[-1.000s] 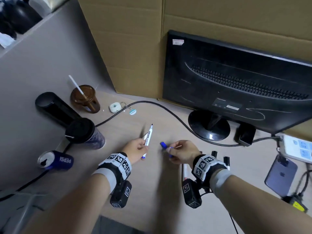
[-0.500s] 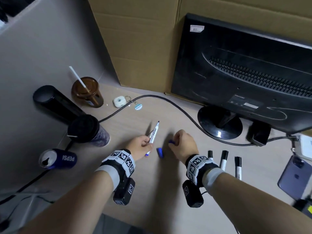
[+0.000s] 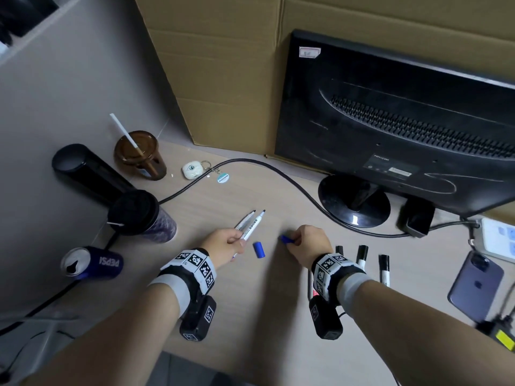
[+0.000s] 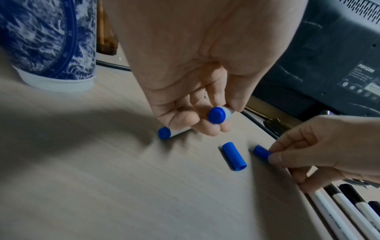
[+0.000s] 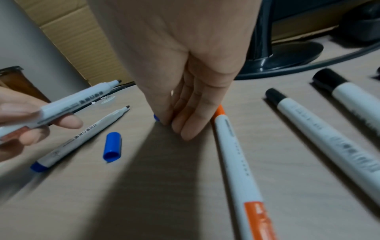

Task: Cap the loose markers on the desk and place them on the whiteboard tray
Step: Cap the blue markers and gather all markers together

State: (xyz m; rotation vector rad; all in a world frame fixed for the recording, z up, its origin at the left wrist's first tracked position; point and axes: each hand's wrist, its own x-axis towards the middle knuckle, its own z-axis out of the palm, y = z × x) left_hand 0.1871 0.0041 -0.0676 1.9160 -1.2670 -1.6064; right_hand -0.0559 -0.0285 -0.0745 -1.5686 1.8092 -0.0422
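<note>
My left hand (image 3: 235,240) holds an uncapped white marker with a blue end (image 3: 252,225), tip pointing away; its blue butt (image 4: 216,115) shows in the left wrist view. A second uncapped marker (image 5: 82,138) lies on the desk just left of it. One loose blue cap (image 3: 259,249) lies on the desk between my hands. My right hand (image 3: 295,240) pinches another blue cap (image 4: 261,151) low at the desk surface. The whiteboard tray is not in view.
An orange marker (image 5: 232,154) and capped black markers (image 3: 362,256) lie by my right wrist. A black cable (image 3: 292,182) and a monitor stand (image 3: 354,201) are behind. Cups (image 3: 142,215), a Pepsi can (image 3: 94,263) and a phone (image 3: 475,285) flank the desk.
My right hand, which held a blue cap up near the marker a second ago, has dropped to the desk. One cap now lies loose between my hands. My left hand keeps its marker.
</note>
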